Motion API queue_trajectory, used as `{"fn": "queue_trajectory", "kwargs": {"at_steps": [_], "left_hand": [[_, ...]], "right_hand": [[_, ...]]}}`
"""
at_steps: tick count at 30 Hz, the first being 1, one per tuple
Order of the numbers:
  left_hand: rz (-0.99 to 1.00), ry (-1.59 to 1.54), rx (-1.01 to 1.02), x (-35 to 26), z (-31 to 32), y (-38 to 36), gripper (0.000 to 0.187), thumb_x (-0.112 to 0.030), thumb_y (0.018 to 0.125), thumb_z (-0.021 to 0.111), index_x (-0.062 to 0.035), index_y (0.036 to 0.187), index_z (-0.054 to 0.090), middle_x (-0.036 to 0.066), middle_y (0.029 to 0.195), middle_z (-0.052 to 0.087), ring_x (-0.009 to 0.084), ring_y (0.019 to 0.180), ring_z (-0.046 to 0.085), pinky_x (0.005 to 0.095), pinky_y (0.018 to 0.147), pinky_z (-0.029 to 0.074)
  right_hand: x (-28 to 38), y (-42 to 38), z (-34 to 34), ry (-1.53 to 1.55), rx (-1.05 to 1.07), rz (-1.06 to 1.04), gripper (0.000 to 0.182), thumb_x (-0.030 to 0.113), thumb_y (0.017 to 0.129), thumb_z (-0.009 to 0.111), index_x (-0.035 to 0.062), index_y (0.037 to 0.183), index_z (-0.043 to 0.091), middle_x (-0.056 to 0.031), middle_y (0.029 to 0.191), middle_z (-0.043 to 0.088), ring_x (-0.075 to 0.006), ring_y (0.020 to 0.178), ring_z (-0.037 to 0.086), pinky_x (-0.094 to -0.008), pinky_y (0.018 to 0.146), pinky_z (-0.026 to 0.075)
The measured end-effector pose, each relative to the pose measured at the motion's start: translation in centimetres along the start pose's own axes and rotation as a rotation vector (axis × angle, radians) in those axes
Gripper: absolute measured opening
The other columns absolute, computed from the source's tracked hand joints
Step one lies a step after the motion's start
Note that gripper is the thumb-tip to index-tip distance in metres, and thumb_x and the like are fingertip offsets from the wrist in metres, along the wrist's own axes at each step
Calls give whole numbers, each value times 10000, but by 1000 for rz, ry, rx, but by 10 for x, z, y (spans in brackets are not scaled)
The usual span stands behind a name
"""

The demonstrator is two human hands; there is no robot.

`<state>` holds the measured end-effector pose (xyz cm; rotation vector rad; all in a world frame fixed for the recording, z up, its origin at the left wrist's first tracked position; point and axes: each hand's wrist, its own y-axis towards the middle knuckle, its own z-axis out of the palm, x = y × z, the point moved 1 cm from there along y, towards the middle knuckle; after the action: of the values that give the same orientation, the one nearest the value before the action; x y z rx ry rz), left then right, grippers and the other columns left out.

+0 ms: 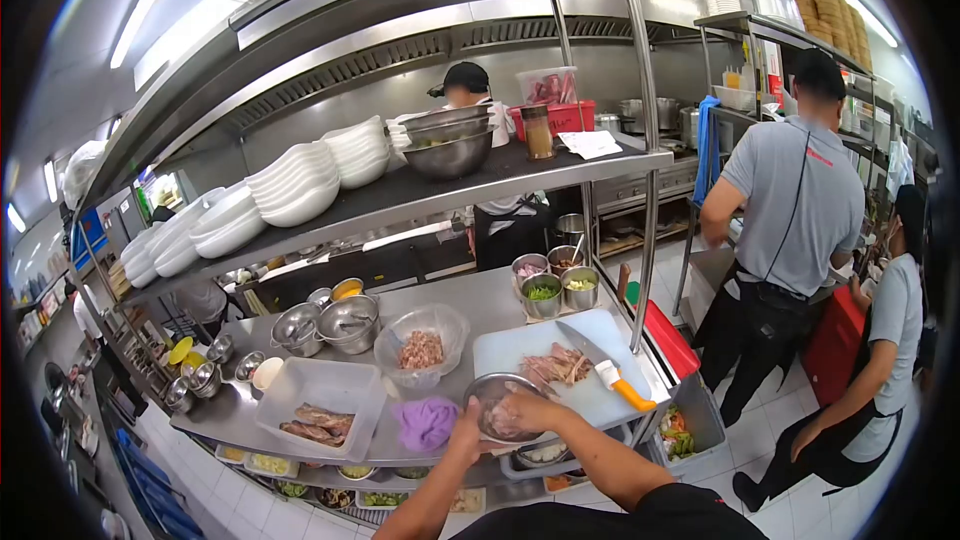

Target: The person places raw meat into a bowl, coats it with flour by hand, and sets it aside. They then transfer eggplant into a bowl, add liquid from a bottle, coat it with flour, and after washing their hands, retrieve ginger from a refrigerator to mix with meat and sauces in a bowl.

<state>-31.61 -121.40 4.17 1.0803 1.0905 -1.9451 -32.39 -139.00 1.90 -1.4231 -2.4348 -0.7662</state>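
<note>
A metal bowl (487,387) stands at the table's front edge, before the white cutting board (610,328). My left hand (464,432) is closed on the bowl's left rim. Inside the bowl, my right hand (527,412) has its fingers curled down; what they hold is too small to make out. Sliced meat (558,367) lies on the board beside a large knife (603,367) with a white and orange handle. Left of the bowl lies a crumpled purple cloth (427,423). Behind it, a clear plastic bag (385,342) contains chopped meat (420,349).
A clear tub (290,380) holds dark meat pieces. Metal bowls (349,324) and small pots of chopped vegetables (541,296) stand farther back. An overhead shelf (400,198) carries white bowls (292,183). Two people (795,200) stand at the right, another person (467,86) behind the shelf.
</note>
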Motion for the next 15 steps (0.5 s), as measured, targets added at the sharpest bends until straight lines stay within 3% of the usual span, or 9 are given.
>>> {"fn": "queue_trajectory", "kwargs": {"at_steps": [1, 4, 7, 10, 13, 15], "left_hand": [[1, 35, -49, -4, 1, -8, 739, -534, 931, 500, -107, 1462, 215, 170, 1384, 412, 361, 1189, 501, 494, 833, 543], [283, 238, -97, -2, 8, -10, 663, -481, 962, 475, -52, 1436, 299, 195, 1334, 463, 329, 1196, 486, 396, 861, 522], [600, 387, -85, 18, -2, 24, 608, -435, 982, 462, -4, 1400, 364, 206, 1292, 501, 293, 1210, 463, 357, 888, 488], [511, 192, 29, 20, -2, 31, 675, -494, 949, 504, -14, 1393, 337, 177, 1359, 435, 316, 1259, 425, 438, 993, 427], [185, -70, 31, 14, 7, 10, 636, -487, 958, 486, -86, 1415, 299, 151, 1386, 408, 339, 1229, 460, 539, 941, 456], [123, -61, 20, 13, 9, 5, 643, -505, 949, 490, -120, 1420, 281, 139, 1402, 392, 355, 1217, 472, 571, 894, 478]], "right_hand": [[-4, -4, 6, 39, -13, 16, 316, 326, 792, 660, 40, 925, 631, -202, 877, 648, -374, 983, 596, -440, 906, 443], [0, -3, 12, 145, 29, 381, 398, 350, 777, 674, 52, 1031, 602, -219, 946, 651, -389, 1044, 580, -443, 921, 438], [24, 3, 4, 242, -72, 419, 464, 356, 780, 668, 48, 1112, 562, -237, 1073, 628, -401, 1090, 561, -444, 920, 440], [51, 11, -11, 255, -16, 510, 447, 336, 783, 662, 38, 1102, 563, -245, 1140, 608, -406, 1089, 563, -458, 888, 454], [34, 20, -3, 101, -102, 518, 412, 314, 801, 644, 35, 1094, 564, -236, 1109, 622, -403, 1048, 586, -462, 863, 468], [37, 18, -15, 83, -229, 505, 381, 321, 821, 619, 47, 1082, 572, -225, 1059, 636, -399, 1036, 589, -459, 861, 472]]}}
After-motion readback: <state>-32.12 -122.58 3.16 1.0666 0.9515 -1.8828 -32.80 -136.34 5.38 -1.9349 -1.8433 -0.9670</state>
